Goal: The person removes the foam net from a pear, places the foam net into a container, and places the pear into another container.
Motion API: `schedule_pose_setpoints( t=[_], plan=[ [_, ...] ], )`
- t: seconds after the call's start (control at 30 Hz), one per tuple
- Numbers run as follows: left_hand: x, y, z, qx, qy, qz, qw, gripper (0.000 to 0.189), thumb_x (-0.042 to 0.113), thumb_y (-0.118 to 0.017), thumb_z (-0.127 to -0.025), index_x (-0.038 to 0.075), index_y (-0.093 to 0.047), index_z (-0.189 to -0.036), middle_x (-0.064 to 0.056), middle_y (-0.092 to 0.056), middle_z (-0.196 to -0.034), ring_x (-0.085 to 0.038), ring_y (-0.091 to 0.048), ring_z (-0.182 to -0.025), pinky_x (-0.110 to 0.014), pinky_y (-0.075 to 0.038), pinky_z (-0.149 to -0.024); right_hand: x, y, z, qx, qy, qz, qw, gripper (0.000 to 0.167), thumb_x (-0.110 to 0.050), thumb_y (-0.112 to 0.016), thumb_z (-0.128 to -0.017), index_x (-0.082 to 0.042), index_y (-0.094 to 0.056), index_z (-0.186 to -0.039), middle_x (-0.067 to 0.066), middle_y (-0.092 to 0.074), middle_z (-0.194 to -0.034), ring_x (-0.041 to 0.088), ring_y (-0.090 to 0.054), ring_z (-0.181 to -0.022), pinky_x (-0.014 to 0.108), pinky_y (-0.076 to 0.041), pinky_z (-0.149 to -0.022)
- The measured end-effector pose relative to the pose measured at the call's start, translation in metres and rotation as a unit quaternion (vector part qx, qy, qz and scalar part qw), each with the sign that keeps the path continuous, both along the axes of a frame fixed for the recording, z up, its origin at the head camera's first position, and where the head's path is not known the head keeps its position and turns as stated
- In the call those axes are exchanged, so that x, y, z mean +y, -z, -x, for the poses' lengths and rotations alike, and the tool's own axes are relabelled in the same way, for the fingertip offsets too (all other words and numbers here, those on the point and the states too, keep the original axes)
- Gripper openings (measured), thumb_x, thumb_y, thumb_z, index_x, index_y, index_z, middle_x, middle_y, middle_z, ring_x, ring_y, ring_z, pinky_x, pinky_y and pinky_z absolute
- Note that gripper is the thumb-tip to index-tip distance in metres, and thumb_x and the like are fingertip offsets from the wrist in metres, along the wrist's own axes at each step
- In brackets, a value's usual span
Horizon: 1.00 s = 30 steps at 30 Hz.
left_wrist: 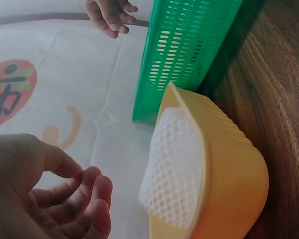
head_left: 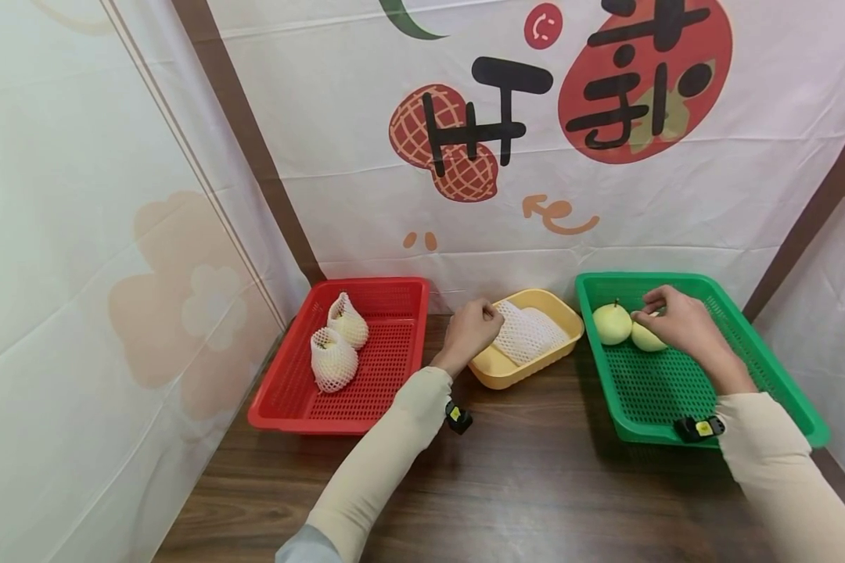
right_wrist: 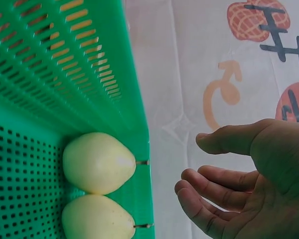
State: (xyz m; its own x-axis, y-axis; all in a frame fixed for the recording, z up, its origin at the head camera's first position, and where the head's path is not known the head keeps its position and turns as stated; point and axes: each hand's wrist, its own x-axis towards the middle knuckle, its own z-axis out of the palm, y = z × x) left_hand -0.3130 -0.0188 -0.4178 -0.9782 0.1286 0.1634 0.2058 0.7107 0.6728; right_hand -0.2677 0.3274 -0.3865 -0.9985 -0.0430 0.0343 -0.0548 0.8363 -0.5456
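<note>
Above the left rim of the yellow basket, my left hand has its fingers loosely bent, with nothing in them. White foam net sleeves lie inside that basket, filling much of it in the left wrist view. My right hand hovers over the green basket, thumb and fingers apart and holding nothing. Under it, two pale yellow pears sit side by side at the back left of the basket, stems showing in the right wrist view. The right hand partly covers one pear in the head view; the other pear shows fully.
On the left stands a red basket with two pears in white foam nets near its left side. All three baskets stand on a dark wooden table. A printed white curtain hangs behind them.
</note>
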Motion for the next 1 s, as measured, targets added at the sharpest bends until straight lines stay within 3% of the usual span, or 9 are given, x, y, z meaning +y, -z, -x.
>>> schedule_pose_setpoints(
  t=[0.57,1.0],
  plan=[
    [-0.009,-0.014,-0.015,0.043,0.014,-0.003,0.999,0.014,0.023,-0.063,-0.099,0.015,-0.074,-0.096,0.0,-0.072,-0.088,-0.015,-0.062,-0.078,-0.03,-0.051,-0.073,-0.026,-0.005,-0.017,0.026,-0.02,0.02,0.9993,0.061,-0.039,-0.061,-0.108,0.01,-0.049,-0.142,0.03,-0.066,-0.127,0.051,-0.063,-0.123,0.056,-0.058,-0.087],
    [-0.019,-0.016,-0.022,0.042,0.019,-0.007,0.9989,0.014,0.027,-0.065,-0.099,0.016,-0.074,-0.096,0.0,-0.073,-0.089,-0.015,-0.063,-0.08,-0.029,-0.051,-0.072,-0.053,-0.002,-0.028,0.048,-0.026,0.035,0.9979,0.047,-0.028,-0.067,-0.105,0.007,-0.056,-0.135,0.029,-0.069,-0.122,0.047,-0.068,-0.113,0.053,-0.059,-0.083]
  ],
)
